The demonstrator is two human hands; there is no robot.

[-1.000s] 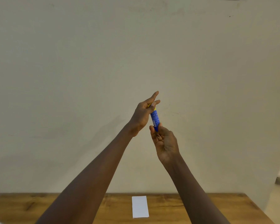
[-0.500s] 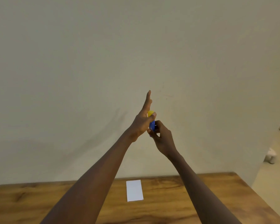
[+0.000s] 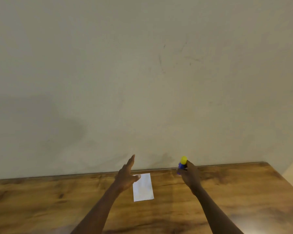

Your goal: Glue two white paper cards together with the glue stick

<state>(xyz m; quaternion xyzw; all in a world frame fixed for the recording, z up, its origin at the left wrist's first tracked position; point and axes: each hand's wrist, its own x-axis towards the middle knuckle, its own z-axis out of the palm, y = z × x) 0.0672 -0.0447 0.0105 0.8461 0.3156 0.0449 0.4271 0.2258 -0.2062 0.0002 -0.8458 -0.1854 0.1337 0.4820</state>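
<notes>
Both grips have come down from in front of the wall and parted: the right grip (image 3: 190,177) alone now grasps the glue stick (image 3: 182,163), yellow cap on, over the far right of the desk (image 3: 41,200), while the left grip (image 3: 126,177) is released, fingers straight, over the far left corner of the white paper card (image 3: 144,188). Only one white rectangle shows, so I cannot tell whether two cards lie stacked. With the stick capped, I'd judge the gluing either done or not begun.
</notes>
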